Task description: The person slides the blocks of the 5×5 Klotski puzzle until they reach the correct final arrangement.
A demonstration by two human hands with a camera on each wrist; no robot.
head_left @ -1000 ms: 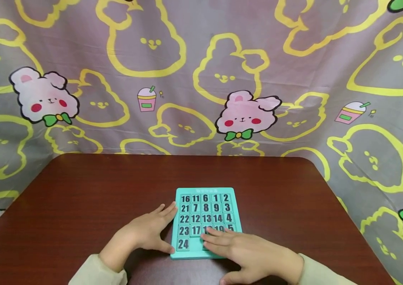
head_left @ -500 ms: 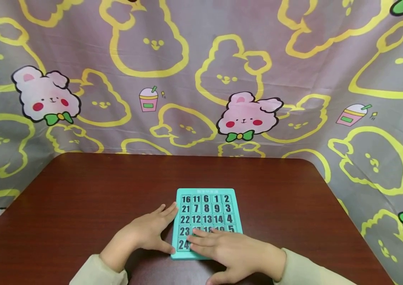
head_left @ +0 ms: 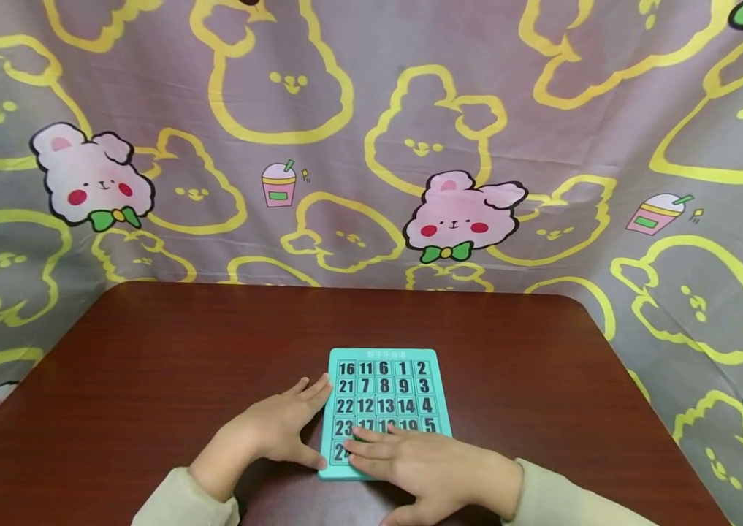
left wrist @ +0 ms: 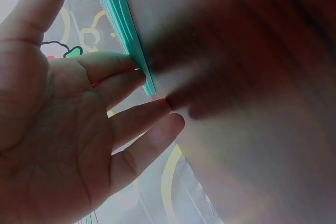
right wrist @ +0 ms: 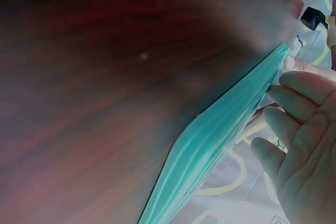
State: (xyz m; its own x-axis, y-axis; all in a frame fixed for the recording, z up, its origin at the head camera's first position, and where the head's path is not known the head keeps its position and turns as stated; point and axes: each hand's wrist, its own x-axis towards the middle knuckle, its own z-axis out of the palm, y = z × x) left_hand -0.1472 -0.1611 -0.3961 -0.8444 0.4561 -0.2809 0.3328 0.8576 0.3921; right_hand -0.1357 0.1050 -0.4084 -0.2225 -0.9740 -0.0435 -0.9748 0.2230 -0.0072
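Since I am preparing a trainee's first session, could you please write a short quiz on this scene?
1. True or false: the left hand is at the left edge of the number board.
2. In the head view, which number is in the top right corner of the number board: (a) 16, (b) 2, (c) 22?
3. Which hand partly hides the lower numbers?

Key: 1. True. 2. b. 3. The right hand.

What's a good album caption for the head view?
Left hand touching, right hand partly covering a turquoise rectangular number-tile board on a reddish-brown table.
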